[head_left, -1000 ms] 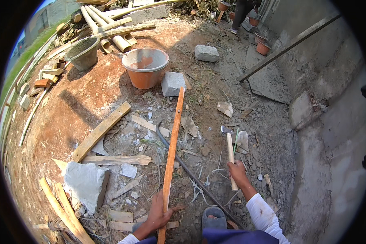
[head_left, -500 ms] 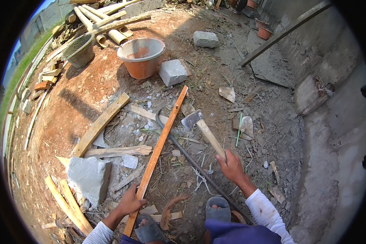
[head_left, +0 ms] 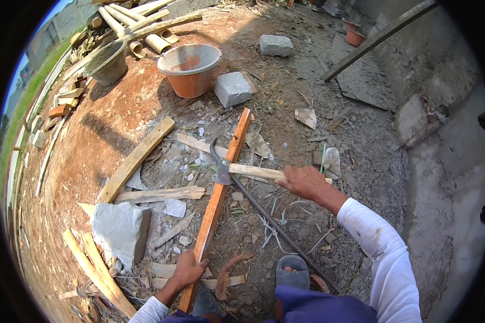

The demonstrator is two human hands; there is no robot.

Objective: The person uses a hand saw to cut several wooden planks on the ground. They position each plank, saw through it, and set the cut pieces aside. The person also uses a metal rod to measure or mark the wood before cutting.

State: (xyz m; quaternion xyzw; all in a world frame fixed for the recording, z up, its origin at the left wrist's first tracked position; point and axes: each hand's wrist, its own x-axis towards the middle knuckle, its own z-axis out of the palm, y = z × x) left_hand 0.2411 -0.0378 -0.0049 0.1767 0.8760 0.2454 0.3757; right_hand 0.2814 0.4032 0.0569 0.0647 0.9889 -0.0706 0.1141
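My left hand (head_left: 188,269) is closed round the near part of a long reddish-brown wooden batten (head_left: 213,211), which slants away from me. A small dark nail-like piece (head_left: 235,138) shows near its far end. In my right hand (head_left: 306,184) is a hatchet (head_left: 256,171), gripped by its pale wooden handle. The hatchet's grey metal head lies over the batten at about mid-length; I cannot tell whether they touch. Beneath the batten passes a dark crowbar (head_left: 261,210), its hooked end showing on the left side and its shaft running toward my right foot.
A grey stone block (head_left: 118,229) and wooden offcuts (head_left: 137,159) lie on the left. Farther off are an orange bucket (head_left: 191,81), a second bucket (head_left: 109,64), a concrete block (head_left: 234,89) and bamboo poles (head_left: 145,27). A rough wall (head_left: 442,161) runs along the right with a leaning pole (head_left: 380,40).
The hatchet has swung left, so its head is now over the batten instead of beside it. My right forearm has turned across. The batten has rolled a little, showing another face; my left hand still grips it.
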